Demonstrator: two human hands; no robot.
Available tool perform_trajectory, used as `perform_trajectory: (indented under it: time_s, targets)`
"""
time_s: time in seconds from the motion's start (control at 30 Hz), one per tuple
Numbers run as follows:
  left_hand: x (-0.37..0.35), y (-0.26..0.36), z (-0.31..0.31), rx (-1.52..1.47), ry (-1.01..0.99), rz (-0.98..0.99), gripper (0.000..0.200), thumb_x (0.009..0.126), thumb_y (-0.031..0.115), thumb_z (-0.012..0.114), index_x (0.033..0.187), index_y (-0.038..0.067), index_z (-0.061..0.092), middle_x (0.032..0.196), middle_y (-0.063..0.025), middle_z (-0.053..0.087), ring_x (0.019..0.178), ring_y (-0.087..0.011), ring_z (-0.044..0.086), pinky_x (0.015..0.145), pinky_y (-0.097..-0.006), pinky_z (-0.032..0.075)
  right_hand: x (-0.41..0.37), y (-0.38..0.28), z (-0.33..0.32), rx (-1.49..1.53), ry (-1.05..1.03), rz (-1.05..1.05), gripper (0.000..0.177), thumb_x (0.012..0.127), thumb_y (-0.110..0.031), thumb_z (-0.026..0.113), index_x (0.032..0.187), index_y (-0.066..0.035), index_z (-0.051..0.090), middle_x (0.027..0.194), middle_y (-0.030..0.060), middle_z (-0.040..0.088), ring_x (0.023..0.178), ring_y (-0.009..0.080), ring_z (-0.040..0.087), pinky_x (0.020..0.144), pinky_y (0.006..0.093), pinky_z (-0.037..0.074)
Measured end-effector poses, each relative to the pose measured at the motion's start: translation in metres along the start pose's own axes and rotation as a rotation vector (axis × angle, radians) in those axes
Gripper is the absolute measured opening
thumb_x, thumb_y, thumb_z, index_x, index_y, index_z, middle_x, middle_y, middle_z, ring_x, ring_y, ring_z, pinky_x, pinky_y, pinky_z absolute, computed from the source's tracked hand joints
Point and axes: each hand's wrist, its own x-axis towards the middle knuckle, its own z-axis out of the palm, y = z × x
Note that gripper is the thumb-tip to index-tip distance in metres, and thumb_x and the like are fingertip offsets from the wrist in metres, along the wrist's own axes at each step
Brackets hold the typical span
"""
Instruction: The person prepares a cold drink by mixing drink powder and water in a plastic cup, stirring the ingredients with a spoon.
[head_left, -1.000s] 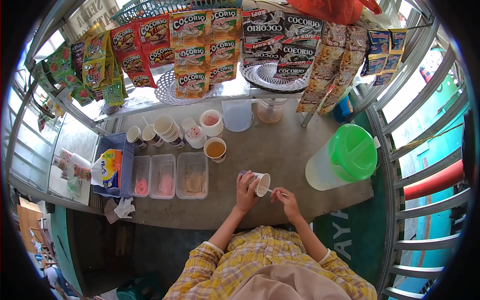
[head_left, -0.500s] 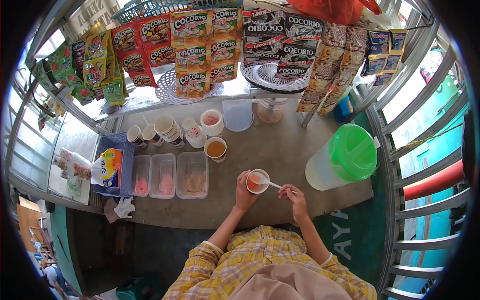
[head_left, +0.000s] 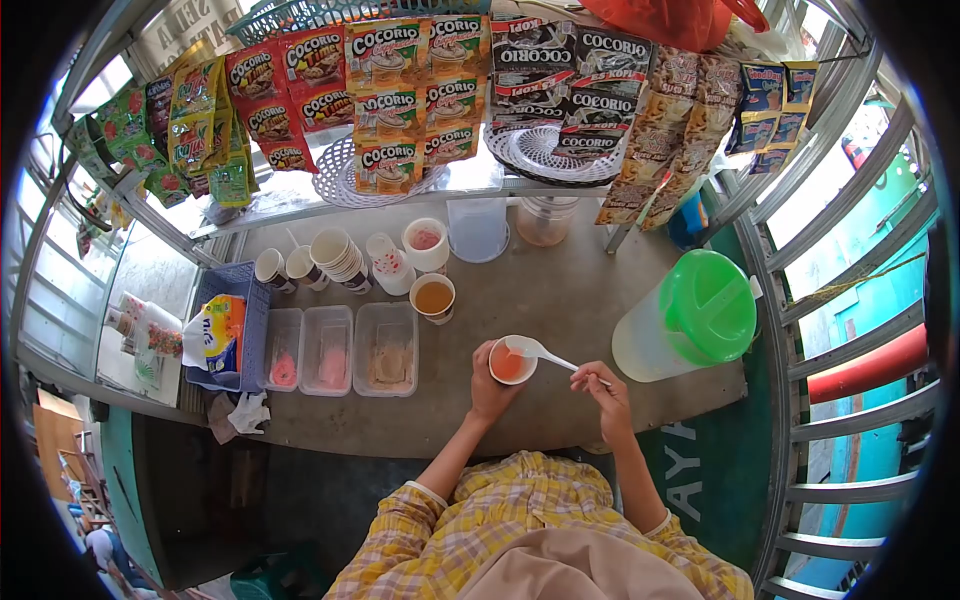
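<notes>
A paper cup with orange-pink drink in it is gripped from its left side by my left hand. My right hand pinches the handle end of a white plastic spoon. The spoon's bowl lies over the cup's upper right rim, slanting down into the opening. Behind and to the left stands another paper cup holding an amber-brown drink. Beyond that one is a white cup with pink stuff inside. A clear pitcher with a green lid stands to the right of my right hand.
Three clear tubs with pink and brown powder line the left side, by a blue basket. Stacked paper cups stand behind them. Drink sachets hang along the back rail. A clear container and a jar stand beneath.
The spoon has risen and tilted, its bowl now at the cup's upper right rim instead of over the middle. My right hand has shifted slightly right and down.
</notes>
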Motion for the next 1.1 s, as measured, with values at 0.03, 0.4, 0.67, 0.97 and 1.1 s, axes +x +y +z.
perform_trajectory:
  time_s: [0.03,0.4,0.67,0.97,1.1]
  targets:
    - [0.0,0.0,0.001,0.0,0.007,0.01,0.085,0.057,0.01,0.087,0.128,0.006,0.039,0.122,-0.0128,0.048,0.115,-0.0306,0.048,0.098,-0.039,0.041,0.0,-0.003,0.0,-0.012,-0.012,-0.013,0.022,0.097,-0.02,0.047,0.095,-0.004,0.062,0.09,0.0028,0.061,0.083,0.0106,0.054,0.077,0.0242,0.038]
    - [0.0,-0.01,0.003,0.161,-0.039,0.315,0.077,0.058,0.006,0.081,0.126,0.012,0.044,0.123,-0.0142,0.048,0.117,-0.0361,0.05,0.099,-0.0508,0.041,0.002,0.006,0.016,-0.904,-0.09,-0.328,0.011,0.09,-0.013,0.053,0.091,-0.012,0.064,0.089,0.0001,0.062,0.083,0.0198,0.058,0.074,0.0348,0.036]
    - [-0.002,-0.008,0.001,0.23,-0.083,0.393,0.068,0.061,0.006,0.077,0.124,0.017,0.052,0.124,-0.0107,0.049,0.12,-0.0341,0.049,0.104,-0.0545,0.033,0.006,0.027,0.023,-0.891,-0.057,-0.316,0.01,0.091,-0.014,0.052,0.088,-0.012,0.061,0.089,0.0008,0.062,0.082,0.0199,0.058,0.074,0.0347,0.036]
    - [-0.001,-0.005,0.0,0.238,-0.094,0.37,0.067,0.062,0.006,0.076,0.124,0.015,0.052,0.124,-0.0117,0.049,0.12,-0.0341,0.049,0.104,-0.0546,0.034,-0.002,0.07,0.014,-0.236,-0.072,0.015,0.016,0.096,-0.016,0.049,0.094,-0.004,0.059,0.088,0.0046,0.06,0.073,0.0174,0.057,0.07,0.0296,0.043]
    - [-0.001,-0.005,0.002,0.214,-0.056,0.361,0.07,0.061,0.004,0.078,0.123,0.011,0.048,0.123,-0.0136,0.049,0.119,-0.0347,0.049,0.102,-0.0544,0.037,-0.005,0.087,0.011,0.112,-0.047,0.127,0.022,0.099,-0.02,0.047,0.096,-0.003,0.059,0.089,0.0023,0.058,0.076,0.0126,0.056,0.072,0.0271,0.042]
